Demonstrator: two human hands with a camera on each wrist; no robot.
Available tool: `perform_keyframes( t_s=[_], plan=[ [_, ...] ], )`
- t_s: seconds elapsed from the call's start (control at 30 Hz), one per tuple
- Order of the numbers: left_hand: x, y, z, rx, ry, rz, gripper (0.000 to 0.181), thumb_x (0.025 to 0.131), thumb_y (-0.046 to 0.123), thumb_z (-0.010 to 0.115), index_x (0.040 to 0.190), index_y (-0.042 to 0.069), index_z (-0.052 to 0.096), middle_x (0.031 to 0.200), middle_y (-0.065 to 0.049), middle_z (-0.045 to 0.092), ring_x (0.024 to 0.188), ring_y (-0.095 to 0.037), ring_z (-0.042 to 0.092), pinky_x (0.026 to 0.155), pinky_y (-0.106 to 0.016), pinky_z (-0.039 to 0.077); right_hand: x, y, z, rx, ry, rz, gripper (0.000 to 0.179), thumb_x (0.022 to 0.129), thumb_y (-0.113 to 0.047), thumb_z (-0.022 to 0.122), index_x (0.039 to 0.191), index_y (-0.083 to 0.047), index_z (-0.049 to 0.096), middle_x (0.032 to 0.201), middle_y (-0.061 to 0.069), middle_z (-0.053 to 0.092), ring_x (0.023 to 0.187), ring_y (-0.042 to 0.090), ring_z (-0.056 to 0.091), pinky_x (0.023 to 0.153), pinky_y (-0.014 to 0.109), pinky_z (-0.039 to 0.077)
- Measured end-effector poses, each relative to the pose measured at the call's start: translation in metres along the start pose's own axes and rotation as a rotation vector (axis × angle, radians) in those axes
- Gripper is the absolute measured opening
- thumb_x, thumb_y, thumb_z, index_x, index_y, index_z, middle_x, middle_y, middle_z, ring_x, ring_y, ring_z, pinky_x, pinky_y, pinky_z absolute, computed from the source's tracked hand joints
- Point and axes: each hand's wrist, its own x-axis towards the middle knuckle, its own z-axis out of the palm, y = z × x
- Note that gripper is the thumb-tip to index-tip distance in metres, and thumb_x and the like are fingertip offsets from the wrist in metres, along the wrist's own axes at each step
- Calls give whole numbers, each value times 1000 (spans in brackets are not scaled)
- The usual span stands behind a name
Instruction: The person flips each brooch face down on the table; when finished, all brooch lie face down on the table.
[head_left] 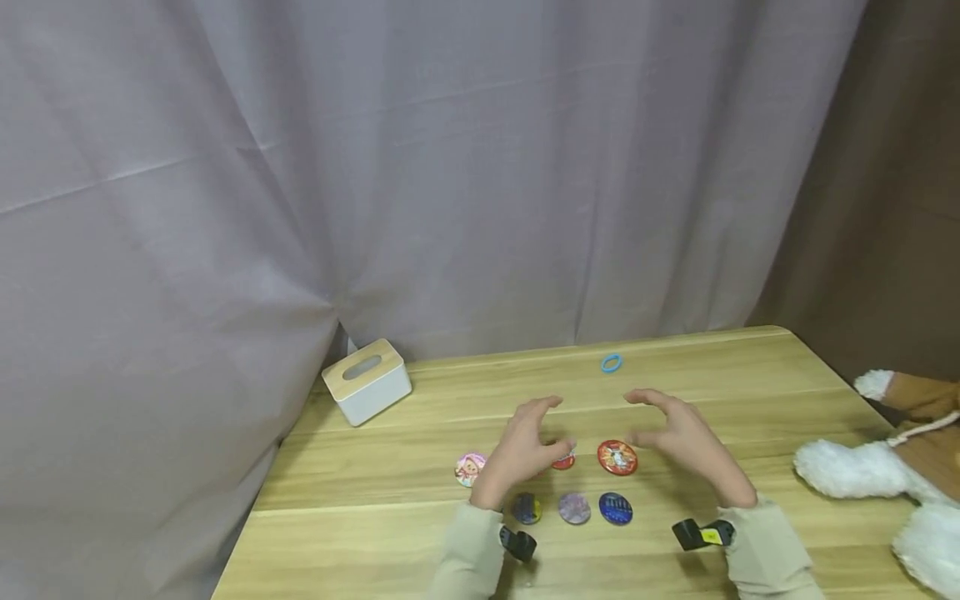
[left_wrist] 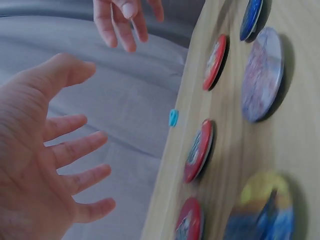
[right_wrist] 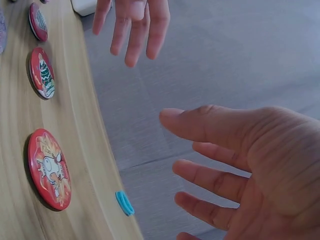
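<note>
Both hands hover over the table with nothing in them, palms turned toward each other and fingers spread. My left hand [head_left: 519, 454] partly covers the back row of round badges. To its left shows a pink badge [head_left: 469, 469]; by its thumb, part of a red badge [head_left: 564, 461]. My right hand [head_left: 692, 440] is just right of a red badge with a white cartoon animal [head_left: 617, 458]. The front row has a dark badge with yellow [head_left: 527, 508], a lilac badge [head_left: 574, 507] and a blue badge [head_left: 615, 508]. In the right wrist view, another red badge bears a green tree [right_wrist: 44, 75].
A tissue box [head_left: 379, 395] with a wooden lid stands at the table's back left. A small blue ring [head_left: 611, 363] lies near the back edge. At the right is a white and brown plush toy [head_left: 851, 471]. A grey curtain [head_left: 480, 183] hangs behind the table.
</note>
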Motion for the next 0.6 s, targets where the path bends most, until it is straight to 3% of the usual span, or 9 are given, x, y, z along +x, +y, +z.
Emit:
perform_keyframes(
  t_s=[0.37, 0.6],
  plan=[
    [10, 7, 15, -7, -18, -43, 68, 83, 28, 80, 145, 18, 53, 140, 5, 57, 130, -20, 49, 104, -43, 42, 5, 8, 9, 20, -67, 33, 62, 75, -2, 80, 132, 6, 58, 135, 28, 57, 128, 53, 46, 102, 70, 32],
    [17, 7, 26, 82, -79, -35, 66, 82, 27, 82, 142, 20, 56, 135, 8, 61, 126, -15, 51, 106, -41, 39, 6, 16, 20, 12, -142, 43, 67, 69, 0, 83, 130, 9, 58, 128, 28, 61, 123, 55, 49, 99, 69, 36]
  ],
)
